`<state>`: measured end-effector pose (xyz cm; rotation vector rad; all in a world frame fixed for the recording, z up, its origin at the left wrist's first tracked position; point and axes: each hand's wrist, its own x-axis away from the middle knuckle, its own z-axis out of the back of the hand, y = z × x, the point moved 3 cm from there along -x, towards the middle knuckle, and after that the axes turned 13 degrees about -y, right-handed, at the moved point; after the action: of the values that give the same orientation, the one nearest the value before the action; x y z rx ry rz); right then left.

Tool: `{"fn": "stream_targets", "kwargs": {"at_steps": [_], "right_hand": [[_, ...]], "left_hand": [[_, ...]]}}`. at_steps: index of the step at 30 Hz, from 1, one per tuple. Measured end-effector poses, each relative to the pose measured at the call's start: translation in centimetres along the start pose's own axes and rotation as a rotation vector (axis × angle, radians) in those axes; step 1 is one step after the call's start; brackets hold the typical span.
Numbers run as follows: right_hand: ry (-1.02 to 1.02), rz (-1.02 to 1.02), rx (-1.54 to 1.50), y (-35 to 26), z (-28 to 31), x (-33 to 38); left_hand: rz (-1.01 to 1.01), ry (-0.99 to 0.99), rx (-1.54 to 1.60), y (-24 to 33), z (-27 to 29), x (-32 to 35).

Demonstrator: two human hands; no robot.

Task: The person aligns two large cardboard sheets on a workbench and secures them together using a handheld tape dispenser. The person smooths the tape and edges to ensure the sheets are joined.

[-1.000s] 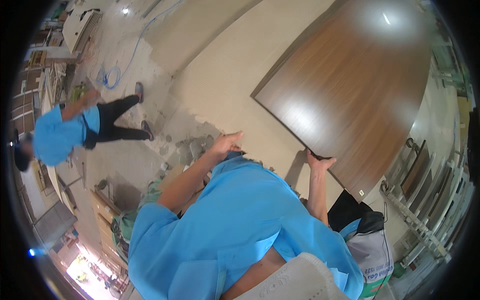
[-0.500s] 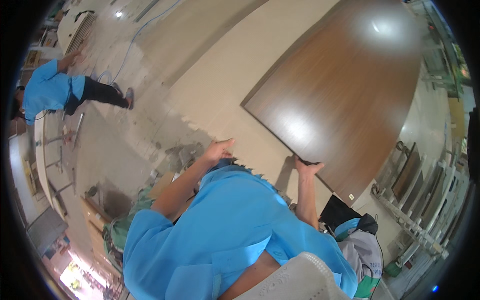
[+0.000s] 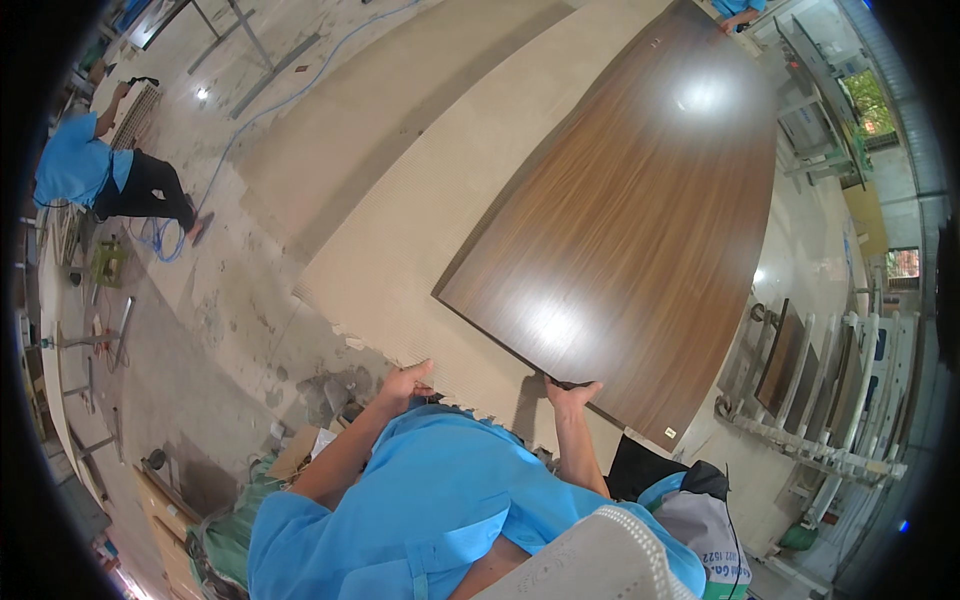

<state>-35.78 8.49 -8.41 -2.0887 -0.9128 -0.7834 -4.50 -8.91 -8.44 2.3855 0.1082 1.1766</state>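
Note:
My right hand [image 3: 572,393] grips the near edge of a large brown wood-grain panel [image 3: 620,215], with the thumb over the edge and the fingers partly hidden beneath. The panel's glossy top reflects bright light. My left hand [image 3: 408,382] is beside the ragged near edge of a cardboard sheet [image 3: 385,250], left of the panel. Its thumb and fingers are partly apart, and I see nothing in them. Whether it touches the cardboard I cannot tell. At the panel's far end, another person's hand [image 3: 740,20] is at the edge, below a blue sleeve.
A rack [image 3: 810,440] with upright boards stands to the right. Near my right side is a grey-white bag [image 3: 705,525] with a black item beside it. A co-worker in blue [image 3: 85,165] stands far left, near a blue hose [image 3: 225,150] on the floor.
My view has shifted, so the panel and both hands appear lower and farther left. Another person's hand now shows at the panel's far end. My right hand keeps hold of the edge.

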Motion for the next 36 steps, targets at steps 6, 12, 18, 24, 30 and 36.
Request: {"fn": "stream_targets", "kwargs": {"at_steps": [6, 12, 18, 24, 30, 36], "right_hand": [[0.022, 0.015, -0.039, 0.1, 0.7, -1.0], [0.027, -0.007, -0.029, 0.0, 1.9, -2.0], [0.063, -0.263, 0.387, -0.1, 0.3, 1.8], [-0.498, 0.119, 1.643, 5.9, -11.8, 7.9], [-1.312, 0.44, 2.201, 26.6, -27.1, 12.6], [-1.322, 0.566, 2.537, 38.0, -31.4, 14.2]], "left_hand": [[0.004, -0.005, 0.0, -0.8, 0.3, -0.9], [0.011, -0.032, 0.026, 0.3, 0.4, -0.5], [-0.053, -0.042, 0.012, 2.4, -1.5, 0.6], [-0.076, -0.069, -0.04, 1.9, -0.8, -0.1], [-0.321, 0.021, -0.219, 0.4, 0.5, -2.7], [-0.488, 0.035, -0.438, -0.7, 2.9, -5.4]]}}
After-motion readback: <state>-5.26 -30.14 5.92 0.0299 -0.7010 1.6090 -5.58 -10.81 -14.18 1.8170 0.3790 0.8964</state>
